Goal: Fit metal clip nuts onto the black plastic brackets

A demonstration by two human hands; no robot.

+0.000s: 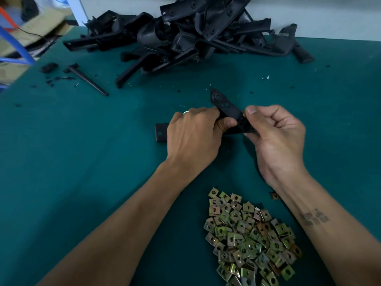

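Fingers (224, 123) of left hand (191, 139) curl round black bracket (228, 112); right hand (276, 139) pinches its near end.

1. The table top (82, 141) is dark blue-green all over.
2. The bracket (228, 112) in the middle is black.
3. The big pile of brackets (185, 36) at the far side is black too.
4. The heap of clip nuts (251, 238) near the right arm is shiny yellow-green, with bits of gold and pink.
5. The ring (186, 112) on the left hand (191, 137) is silver.
6. The right arm has a dark tattoo (314, 217).
7. The box (31, 32) at the far left is brown.
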